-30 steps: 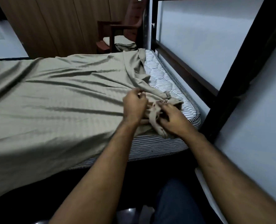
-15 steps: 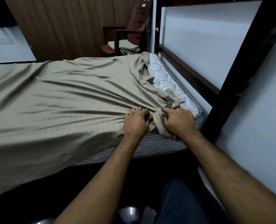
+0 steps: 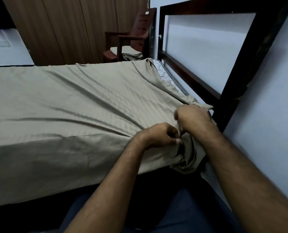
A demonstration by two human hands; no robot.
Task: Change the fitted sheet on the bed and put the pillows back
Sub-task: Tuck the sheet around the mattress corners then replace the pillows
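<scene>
Sheet position: we see the olive fitted sheet [image 3: 75,105] spread over most of the mattress [image 3: 169,78], its near side hanging down over the near edge of the bed.
Near right corner: the sheet is bunched into folds here, drawn over the corner beside the dark bed frame [image 3: 237,68]; we cannot tell whether the hem is tucked under.
Left hand [image 3: 158,135]: fingers curled, pinching a fold of the sheet at the near edge, just left of the bunch.
Right hand [image 3: 195,119]: curled over the gathered cloth on top of the corner, gripping it; its fingertips are hidden under the hand.
Far right side: a strip of striped mattress shows bare along the frame, so we judge that edge is not yet seated.
Far right corner: the sheet lies folded back and loose there; not fitted, in our judgement.
Left end of bed: out of view, so we cannot say how it stands.
Surface: long creases run toward the near right corner; smoothing is left to do.
Pillows: a pale pillow [image 3: 123,49] rests on the wooden chair [image 3: 131,39] beyond the far end, with a folded olive cloth [image 3: 133,56] just beside it.
Progress estimate: we place this mid-task, sheet on, corners in hand, pillows not yet returned.
</scene>
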